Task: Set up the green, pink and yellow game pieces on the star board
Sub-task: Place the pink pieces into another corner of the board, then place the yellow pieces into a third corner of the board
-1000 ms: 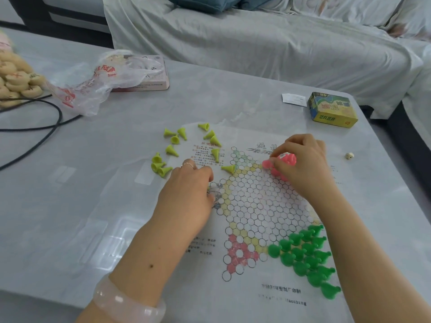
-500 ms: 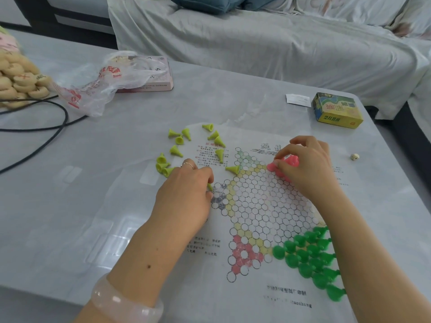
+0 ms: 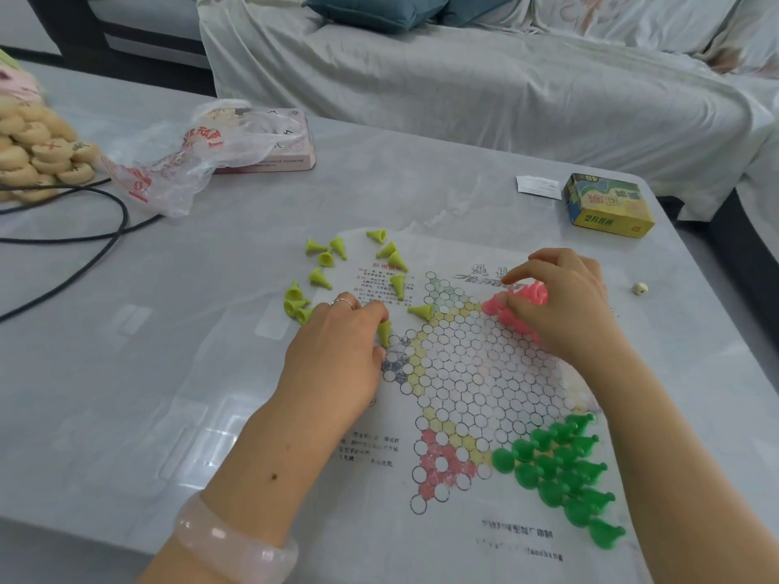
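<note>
Green pieces (image 3: 560, 469) (pink pieces (image 3: 512, 307) too)

Board (image 3: 463, 385) lies near the table's (image 3: 168, 373) front edge; box (image 3: 607, 206) at its back right corner, bag (image 3: 202, 162) and discs (image 3: 38, 153) back left

A grey table (image 3: 210, 415) carries the star board (image 3: 484, 373) sheet near its front edge, a plastic bag (image 3: 189, 162) and black cable (image 3: 84, 246) far left, a yellow box (image 3: 607, 208) far right.
</note>
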A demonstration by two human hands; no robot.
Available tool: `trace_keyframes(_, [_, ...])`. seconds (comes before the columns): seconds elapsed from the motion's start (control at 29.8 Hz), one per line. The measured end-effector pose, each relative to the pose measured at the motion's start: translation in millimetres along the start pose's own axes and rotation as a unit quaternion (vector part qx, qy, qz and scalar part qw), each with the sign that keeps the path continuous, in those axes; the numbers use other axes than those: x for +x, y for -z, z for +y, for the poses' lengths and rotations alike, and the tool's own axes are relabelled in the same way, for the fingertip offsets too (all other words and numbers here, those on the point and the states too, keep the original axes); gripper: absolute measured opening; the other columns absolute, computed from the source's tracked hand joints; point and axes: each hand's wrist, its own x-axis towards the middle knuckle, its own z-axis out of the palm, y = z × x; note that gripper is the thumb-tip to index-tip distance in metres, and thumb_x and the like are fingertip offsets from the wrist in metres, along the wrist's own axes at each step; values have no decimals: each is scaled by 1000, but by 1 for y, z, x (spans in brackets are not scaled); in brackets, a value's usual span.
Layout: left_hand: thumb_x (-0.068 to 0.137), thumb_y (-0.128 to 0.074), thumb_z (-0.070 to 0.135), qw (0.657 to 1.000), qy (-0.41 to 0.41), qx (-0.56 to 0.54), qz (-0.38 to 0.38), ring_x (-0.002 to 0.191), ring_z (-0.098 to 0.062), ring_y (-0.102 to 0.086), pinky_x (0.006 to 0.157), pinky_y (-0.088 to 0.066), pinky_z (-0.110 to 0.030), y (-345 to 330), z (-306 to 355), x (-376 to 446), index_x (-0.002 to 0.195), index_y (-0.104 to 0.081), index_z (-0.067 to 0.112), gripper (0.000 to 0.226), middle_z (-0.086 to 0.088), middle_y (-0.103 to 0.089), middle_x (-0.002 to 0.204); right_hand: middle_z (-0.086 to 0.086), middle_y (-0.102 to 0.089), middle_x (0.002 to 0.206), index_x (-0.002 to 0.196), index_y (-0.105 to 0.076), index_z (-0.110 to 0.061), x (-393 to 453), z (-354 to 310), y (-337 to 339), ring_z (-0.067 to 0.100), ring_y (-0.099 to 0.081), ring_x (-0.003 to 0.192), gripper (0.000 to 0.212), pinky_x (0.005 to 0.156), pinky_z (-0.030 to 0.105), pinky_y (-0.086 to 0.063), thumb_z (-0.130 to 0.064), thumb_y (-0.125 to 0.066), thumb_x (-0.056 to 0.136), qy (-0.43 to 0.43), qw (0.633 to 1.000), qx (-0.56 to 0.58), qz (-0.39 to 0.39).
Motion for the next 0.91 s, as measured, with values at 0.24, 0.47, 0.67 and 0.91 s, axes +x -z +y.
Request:
trace_keyframes(0.24, [91, -48, 20, 1000, 3, 9, -20, 108, -21, -45, 80, -41, -31, 1, -1, 8, 120, -48, 23, 30, -1, -51, 114, -13, -50, 111, 98, -61, -31, -20, -2, 77, 9, -43, 109, 14, 99, 36, -32, -31, -52, 88, 38, 986, 127, 97])
trace_keyframes(0.47, [88, -52, 15, 1000, -7, 1, -13, 92, -21, -51, 74, -44, -32, -4, 10, 6, 95, -49, 17, 7, -1, -58, 99, -11, -61, 108, 95, -63, -36, -68, -10, 112, 12, -55, 106, 13, 86, 28, -38, -30, -54, 88, 33, 967, 226, 115])
trace_keyframes(0.67, [89, -48, 12, 999, -15, -20, -22, 94, -21, -52, 80, -47, -36, -11, 17, 0, 101, -52, 16, 14, -1, -57, 101, -32, -52, 94, 90, -61, -39, -94, 12, 87, -10, -50, 95, 14, 79, 15, -33, -28, -52, 88, -27, 966, 253, 49])
trace_keyframes(0.91, [88, -55, 17, 998, 4, -58, -9, 77, -10, -49, 63, -36, -21, -5, 11, 4, 84, -61, 17, 7, 6, -54, 85, -19, -61, 97, 89, -64, -30, -91, 31, 69, -6, -52, 92, 15, 70, 13, -35, -22, -51, 90, -78, 956, 278, 47])
